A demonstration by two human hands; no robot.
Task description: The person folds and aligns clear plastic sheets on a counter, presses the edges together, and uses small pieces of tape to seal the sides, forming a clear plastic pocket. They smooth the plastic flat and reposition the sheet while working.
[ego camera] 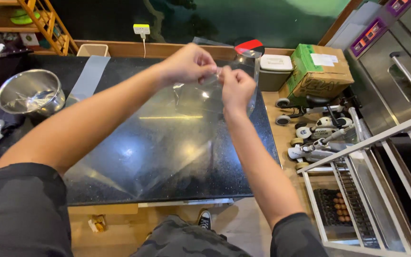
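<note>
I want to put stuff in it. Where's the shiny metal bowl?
The metal bowl sits at the left of the head view on the black counter, beyond the person's left arm.

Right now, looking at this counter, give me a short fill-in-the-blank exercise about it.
1. Both hands, left hand and right hand, pinch a clear ____ sheet.
2. The metal bowl sits at the counter's ____ side.
3. The countertop is ____ in colour.

Missing words: plastic; left; black

The clear plastic sheet (224, 78) is see-through, so its edges are hard to find. The oven (400, 71) and wooden ladder (44, 21) are cut off by the picture's edge.
</note>
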